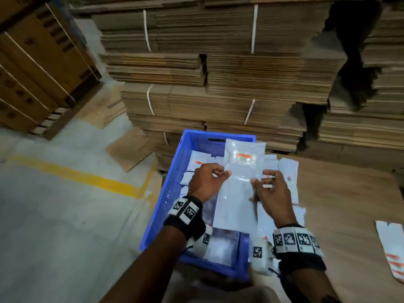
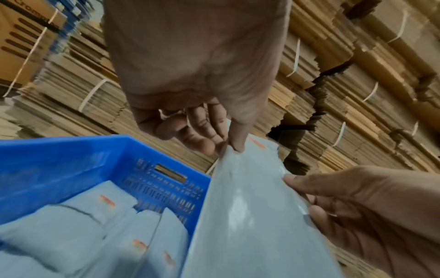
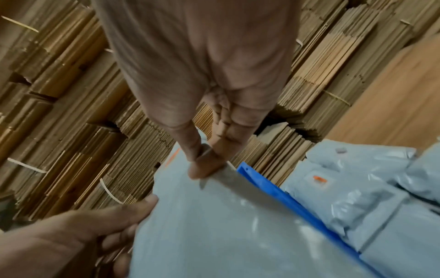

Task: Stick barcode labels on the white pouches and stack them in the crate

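Both hands hold one white pouch [image 1: 240, 186] upright over the blue crate [image 1: 175, 176]. An orange mark shows near the pouch's top. My left hand [image 1: 225, 173] pinches its left edge between thumb and fingers, seen close in the left wrist view as the left hand [image 2: 228, 146] on the pouch [image 2: 250, 216]. My right hand [image 1: 255, 184] pinches the right edge; in the right wrist view the right hand [image 3: 202, 165] grips the pouch [image 3: 226, 235] beside the crate rim [image 3: 266, 184]. Several white pouches [image 2: 83, 225] lie inside the crate [image 2: 71, 159].
More white pouches [image 1: 288, 169] lie heaped on the brown cardboard surface [image 1: 338, 204] right of the crate. A white sheet with orange marks [image 1: 391, 252] lies at the far right. Strapped stacks of flat cardboard [image 1: 218, 84] rise behind; cartons [image 1: 32, 73] stand left, past a yellow floor line [image 1: 76, 173].
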`<state>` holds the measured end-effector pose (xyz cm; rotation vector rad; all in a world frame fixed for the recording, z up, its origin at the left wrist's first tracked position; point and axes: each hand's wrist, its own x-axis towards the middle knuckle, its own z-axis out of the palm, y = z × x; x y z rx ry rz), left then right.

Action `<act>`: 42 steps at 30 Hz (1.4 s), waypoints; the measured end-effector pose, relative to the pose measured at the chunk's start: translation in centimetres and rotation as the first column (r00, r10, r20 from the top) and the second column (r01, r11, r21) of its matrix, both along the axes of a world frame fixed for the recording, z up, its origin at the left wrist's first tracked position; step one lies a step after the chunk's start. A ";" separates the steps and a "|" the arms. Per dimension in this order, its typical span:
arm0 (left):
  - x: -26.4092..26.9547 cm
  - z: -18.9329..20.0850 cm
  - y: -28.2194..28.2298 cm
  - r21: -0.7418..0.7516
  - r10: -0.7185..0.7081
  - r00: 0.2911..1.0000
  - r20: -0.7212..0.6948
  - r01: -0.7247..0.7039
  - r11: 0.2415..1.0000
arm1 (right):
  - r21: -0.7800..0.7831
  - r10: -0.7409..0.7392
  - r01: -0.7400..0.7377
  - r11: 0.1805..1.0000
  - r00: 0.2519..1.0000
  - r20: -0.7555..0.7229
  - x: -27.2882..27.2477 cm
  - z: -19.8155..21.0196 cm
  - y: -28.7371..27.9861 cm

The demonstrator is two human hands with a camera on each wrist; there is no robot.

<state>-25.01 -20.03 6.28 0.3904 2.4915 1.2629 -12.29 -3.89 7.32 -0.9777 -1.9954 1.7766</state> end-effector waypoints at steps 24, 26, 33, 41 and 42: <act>-7.0 -6.0 -8.8 -0.872 -0.512 0.847 0.141 0.351 0.341 | -0.205 0.491 -0.530 0.823 0.481 0.727 -10.2 -16.3 -13.5; -6.7 -6.1 -8.9 -0.877 -0.522 0.838 0.156 0.361 0.318 | -0.204 0.537 -0.616 0.761 0.421 0.731 -10.1 -17.6 -14.6; -5.7 -7.4 -8.6 -0.888 -0.512 0.841 0.175 0.359 0.287 | -0.201 0.508 -0.585 0.786 0.426 0.748 -11.1 -18.5 -14.6; -5.4 -8.4 -8.3 -0.885 -0.477 0.849 0.226 0.383 0.263 | -0.235 0.433 -0.416 0.879 0.485 0.760 -11.1 -19.4 -13.6; -5.5 -8.6 -8.2 -0.885 -0.470 0.853 0.227 0.382 0.265 | -0.220 0.399 -0.374 0.901 0.516 0.758 -11.1 -19.1 -13.2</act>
